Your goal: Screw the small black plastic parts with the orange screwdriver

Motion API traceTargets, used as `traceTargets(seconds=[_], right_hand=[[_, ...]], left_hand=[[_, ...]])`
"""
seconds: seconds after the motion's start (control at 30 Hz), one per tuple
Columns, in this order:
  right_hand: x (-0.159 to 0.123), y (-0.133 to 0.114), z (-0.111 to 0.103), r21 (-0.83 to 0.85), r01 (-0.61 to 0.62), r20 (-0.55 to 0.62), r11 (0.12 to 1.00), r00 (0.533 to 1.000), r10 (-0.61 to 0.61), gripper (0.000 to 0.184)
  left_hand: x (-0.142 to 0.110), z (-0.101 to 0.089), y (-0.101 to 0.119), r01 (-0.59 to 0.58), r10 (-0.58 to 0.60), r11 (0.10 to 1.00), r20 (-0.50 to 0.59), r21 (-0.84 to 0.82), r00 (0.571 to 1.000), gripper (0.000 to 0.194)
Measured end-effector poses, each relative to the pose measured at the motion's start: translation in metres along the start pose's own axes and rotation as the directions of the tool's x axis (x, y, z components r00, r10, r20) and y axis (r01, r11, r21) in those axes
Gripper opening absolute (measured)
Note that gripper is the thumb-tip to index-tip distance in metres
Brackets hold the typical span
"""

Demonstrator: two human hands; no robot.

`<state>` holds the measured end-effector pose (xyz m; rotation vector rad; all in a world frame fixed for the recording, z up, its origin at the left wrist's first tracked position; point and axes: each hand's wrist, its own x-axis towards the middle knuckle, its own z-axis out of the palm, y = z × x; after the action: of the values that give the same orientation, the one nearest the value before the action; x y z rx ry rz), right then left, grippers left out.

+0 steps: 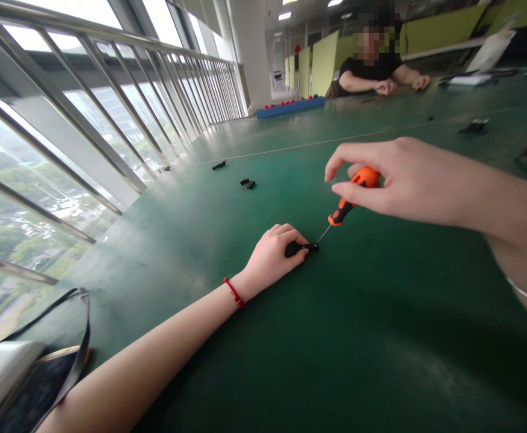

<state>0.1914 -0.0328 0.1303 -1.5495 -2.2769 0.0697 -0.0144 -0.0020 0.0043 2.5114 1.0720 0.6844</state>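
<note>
My left hand rests on the green tabletop, its fingers closed around a small black part. What kind of part it is I cannot make out; one end sticks out past the fingertips. Above and to the right, my right hand grips an orange and black screwdriver by its handle, with the rounded end near the palm. The screwdriver slants down to the left. Its thin metal tip meets, or nearly meets, the protruding end of the black part.
Small black pieces lie beyond my left hand, another black piece farther back. A blue strip with red knobs stands at the far edge. Across the table sits a person. Metal railing runs along the left; a strap lies lower left.
</note>
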Motion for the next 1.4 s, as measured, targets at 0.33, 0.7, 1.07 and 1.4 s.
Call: traceTargets(seconds=[0.33, 0.7, 1.07, 1.4], right_hand=[[-0.001, -0.002, 0.003, 0.017, 0.019, -0.030, 1.000, 0.999, -0.018, 0.022], [0.005, -0.004, 0.007, 0.075, 0.016, -0.090, 0.997, 0.996, -0.009, 0.028], [0.006, 0.001, 0.009, 0.088, 0.063, -0.111, 0.994, 0.992, -0.053, 0.030], [0.005, -0.003, 0.007, 0.047, -0.001, -0.073, 0.999, 0.997, 0.004, 0.027]], left_hand=[[0.000, 0.000, 0.002, 0.020, -0.019, 0.999, -0.024, 0.042, 1.000, 0.009], [0.001, 0.000, 0.002, 0.087, -0.080, 0.992, -0.080, 0.090, 0.994, 0.010], [0.002, -0.002, 0.004, 0.115, -0.108, 0.989, -0.082, 0.088, 0.991, 0.010], [0.002, 0.000, 0.002, 0.106, -0.099, 0.991, -0.085, 0.081, 0.991, 0.010]])
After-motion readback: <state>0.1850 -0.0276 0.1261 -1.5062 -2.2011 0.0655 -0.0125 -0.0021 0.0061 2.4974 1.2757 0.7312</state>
